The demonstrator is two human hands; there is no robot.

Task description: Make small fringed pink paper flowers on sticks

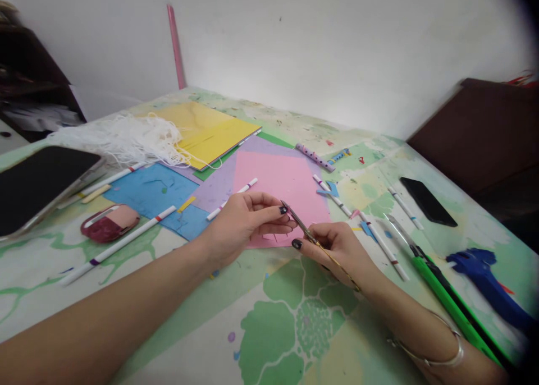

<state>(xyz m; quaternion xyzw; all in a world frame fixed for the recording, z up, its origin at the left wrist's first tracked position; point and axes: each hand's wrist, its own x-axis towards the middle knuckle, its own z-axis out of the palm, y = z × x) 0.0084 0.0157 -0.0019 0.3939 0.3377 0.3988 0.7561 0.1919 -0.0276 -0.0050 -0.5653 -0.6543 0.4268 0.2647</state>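
Observation:
A pair of slim scissors with gold handles is gripped in my right hand, the blades pointing up and left. Thumb and forefinger of my left hand pinch together right by the scissor tips; what they hold, if anything, is too small to make out. Both hands hover over the near part of a pink sheet, where a few thin dark slivers lie. Under it is a lilac sheet. A white marker lies partly behind my left hand.
Left are white string, a yellow sheet, a blue sheet, an earbud case and a dark tablet-like device. Right are a green cutter, a blue glue gun, a black phone and several markers.

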